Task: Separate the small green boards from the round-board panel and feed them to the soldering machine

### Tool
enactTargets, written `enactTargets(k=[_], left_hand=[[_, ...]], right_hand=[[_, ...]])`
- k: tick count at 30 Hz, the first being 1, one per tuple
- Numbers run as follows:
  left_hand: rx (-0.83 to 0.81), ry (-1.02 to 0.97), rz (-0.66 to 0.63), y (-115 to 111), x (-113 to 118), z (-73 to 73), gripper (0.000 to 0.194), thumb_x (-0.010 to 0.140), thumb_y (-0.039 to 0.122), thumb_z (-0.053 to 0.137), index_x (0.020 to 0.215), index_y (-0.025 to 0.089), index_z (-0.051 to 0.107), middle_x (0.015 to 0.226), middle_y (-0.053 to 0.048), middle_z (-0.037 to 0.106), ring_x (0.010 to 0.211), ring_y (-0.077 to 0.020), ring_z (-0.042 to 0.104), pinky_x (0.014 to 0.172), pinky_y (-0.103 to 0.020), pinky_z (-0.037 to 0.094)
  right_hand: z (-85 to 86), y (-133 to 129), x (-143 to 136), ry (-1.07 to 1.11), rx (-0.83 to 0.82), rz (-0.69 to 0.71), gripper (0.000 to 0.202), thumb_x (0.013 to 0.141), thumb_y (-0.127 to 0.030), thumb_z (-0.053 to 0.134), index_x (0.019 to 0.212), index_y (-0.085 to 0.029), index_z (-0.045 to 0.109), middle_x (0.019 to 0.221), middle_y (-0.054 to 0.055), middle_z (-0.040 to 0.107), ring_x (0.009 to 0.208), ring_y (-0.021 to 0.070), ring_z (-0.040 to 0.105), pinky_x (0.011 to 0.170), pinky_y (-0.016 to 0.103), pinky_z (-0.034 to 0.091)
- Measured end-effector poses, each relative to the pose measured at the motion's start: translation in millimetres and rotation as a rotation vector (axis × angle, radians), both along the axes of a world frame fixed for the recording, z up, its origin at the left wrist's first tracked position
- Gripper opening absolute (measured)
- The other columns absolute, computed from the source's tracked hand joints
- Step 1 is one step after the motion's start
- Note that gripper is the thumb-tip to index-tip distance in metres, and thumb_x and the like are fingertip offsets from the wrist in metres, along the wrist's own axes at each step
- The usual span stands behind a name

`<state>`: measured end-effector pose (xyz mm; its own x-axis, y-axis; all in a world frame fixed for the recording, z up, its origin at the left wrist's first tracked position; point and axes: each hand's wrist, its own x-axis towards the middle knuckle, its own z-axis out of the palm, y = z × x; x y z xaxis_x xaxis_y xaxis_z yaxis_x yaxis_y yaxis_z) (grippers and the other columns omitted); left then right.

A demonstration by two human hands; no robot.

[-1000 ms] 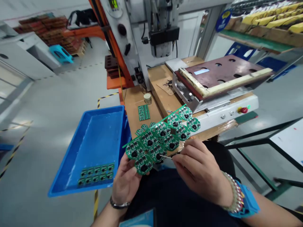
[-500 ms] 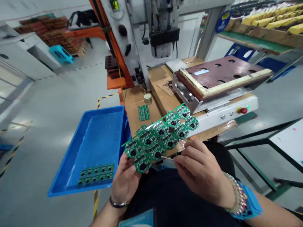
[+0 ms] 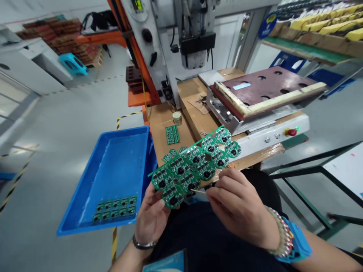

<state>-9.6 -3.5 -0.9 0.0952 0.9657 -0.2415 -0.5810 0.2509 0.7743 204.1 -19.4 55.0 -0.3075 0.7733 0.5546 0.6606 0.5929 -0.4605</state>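
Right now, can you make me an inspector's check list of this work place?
Surface: brown bench, partly hidden by the green board panel.
Job's things: panel held up; thin stick at a black blob on it.
Clutter: dark bits on the bench.
Hands: left hand holds the panel; right hand holds the stick.
Cables: black cable beside the machine head.
Surroundings: blue tray with another panel; red button.

Circuit panel [image 3: 114,209] lies inside the tray [image 3: 113,166], left of the workbench [image 3: 161,113]
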Motion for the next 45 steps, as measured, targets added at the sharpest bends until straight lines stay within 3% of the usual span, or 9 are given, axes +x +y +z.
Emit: enactTargets(k=[45], left_hand=[[0.008, 0.017, -0.025, 0.1, -0.2, 4.1, 0.039, 0.067, 0.022, 0.071, 0.104, 0.033, 0.067, 0.092, 0.0, 0.072, 0.067, -0.0174, 0.066, 0.052, -0.026, 0.056]], right_hand=[[-0.5, -3.7, 5.9, -0.008, -0.021, -0.033, 0.01, 0.077, -0.005, 0.056, 0.08, -0.013, 0.062, 0.066, 0.004, 0.055, 0.075, 0.0167, 0.046, 0.067, 0.033, 0.042]])
